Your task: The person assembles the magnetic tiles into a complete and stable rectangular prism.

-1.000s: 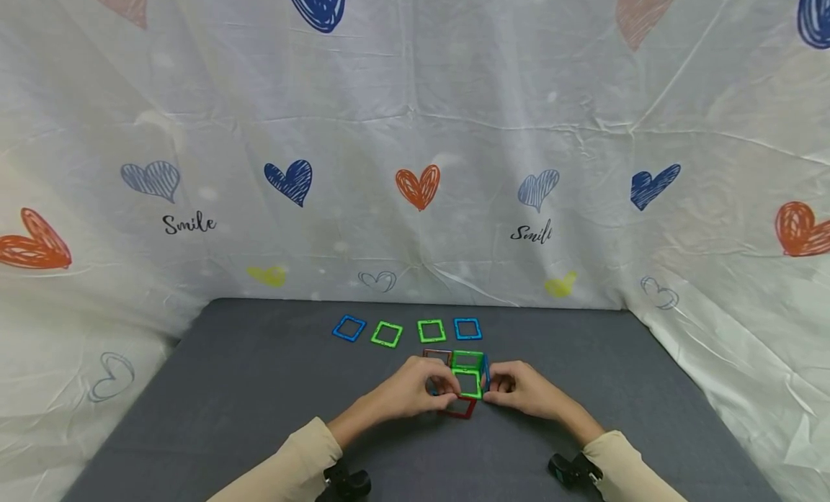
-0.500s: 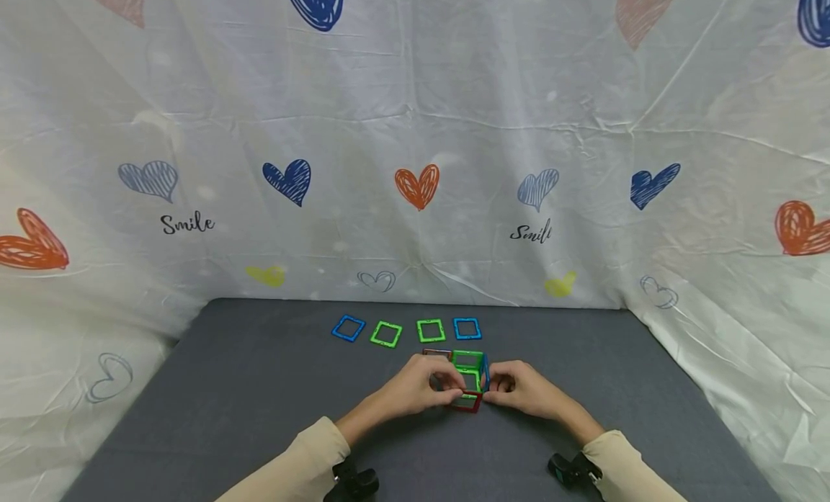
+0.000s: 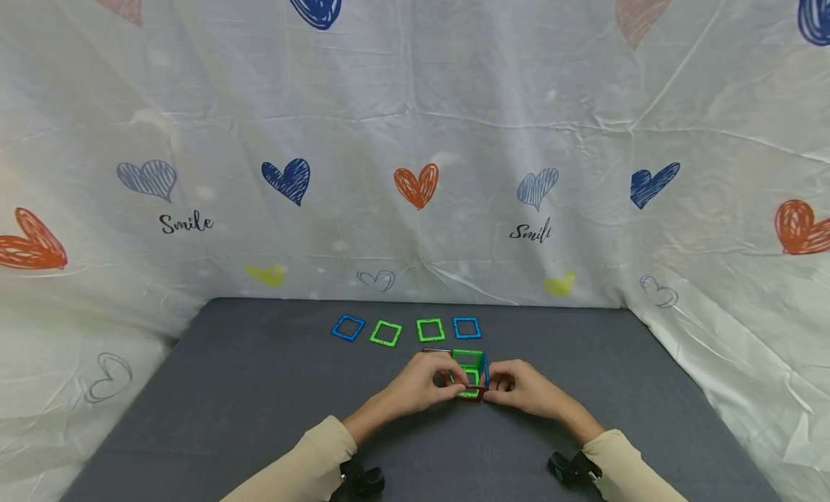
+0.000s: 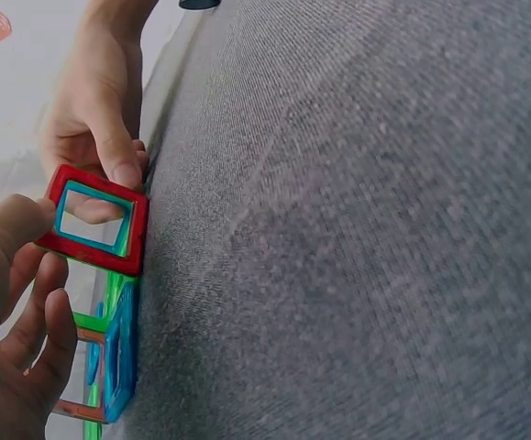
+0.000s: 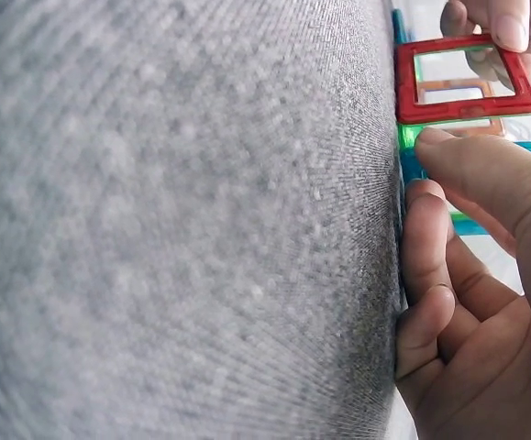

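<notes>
My left hand pinches a red square magnetic tile by its upper edge, between thumb and fingers. The red frame stands upright at the near side of a small structure of joined tiles. Fingers of my right hand grip the blue tile that forms the structure's right wall. A green tile stands at the back of this cell. Farther left, another blue upright tile and an orange-red one show in the left wrist view; my left hand hides most of that part from the head view.
Behind the structure lie loose square tiles in a row: a blue one, a green one, a second green one and a second blue one. A heart-printed curtain hangs behind the dark grey tabletop.
The red tile has swung from leaning out toward me to upright against the structure's near side. My left hand has shifted slightly right with it; my right hand stays in place.
</notes>
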`<state>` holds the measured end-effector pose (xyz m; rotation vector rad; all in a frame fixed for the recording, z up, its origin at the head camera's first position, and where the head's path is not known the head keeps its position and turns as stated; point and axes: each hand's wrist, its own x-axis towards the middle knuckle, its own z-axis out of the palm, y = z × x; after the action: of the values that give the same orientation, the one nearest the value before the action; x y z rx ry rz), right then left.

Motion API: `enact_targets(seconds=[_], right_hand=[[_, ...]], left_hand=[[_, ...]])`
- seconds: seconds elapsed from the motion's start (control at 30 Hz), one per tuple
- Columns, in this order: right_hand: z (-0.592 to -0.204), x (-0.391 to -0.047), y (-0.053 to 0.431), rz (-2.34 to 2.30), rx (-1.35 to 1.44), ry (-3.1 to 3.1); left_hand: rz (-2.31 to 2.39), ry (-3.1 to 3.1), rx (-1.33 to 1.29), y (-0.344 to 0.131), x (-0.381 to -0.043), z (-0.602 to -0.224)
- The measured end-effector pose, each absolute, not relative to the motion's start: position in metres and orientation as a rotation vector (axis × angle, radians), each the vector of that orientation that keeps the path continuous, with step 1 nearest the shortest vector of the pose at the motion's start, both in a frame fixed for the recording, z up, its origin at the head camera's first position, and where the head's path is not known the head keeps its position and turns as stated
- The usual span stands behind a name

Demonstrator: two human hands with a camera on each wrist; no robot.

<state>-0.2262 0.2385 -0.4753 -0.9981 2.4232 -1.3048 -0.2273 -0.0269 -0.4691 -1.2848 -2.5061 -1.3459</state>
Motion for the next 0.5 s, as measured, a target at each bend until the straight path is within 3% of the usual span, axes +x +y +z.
enact_targets(seconds=[0.5], right_hand=[[-0.4736,-0.2256,0.2373,-1.288,-0.981,2.436]], left_hand=[[-1.317,-2.556,-1.244,-0.0326,-0.2242,-0.4713]])
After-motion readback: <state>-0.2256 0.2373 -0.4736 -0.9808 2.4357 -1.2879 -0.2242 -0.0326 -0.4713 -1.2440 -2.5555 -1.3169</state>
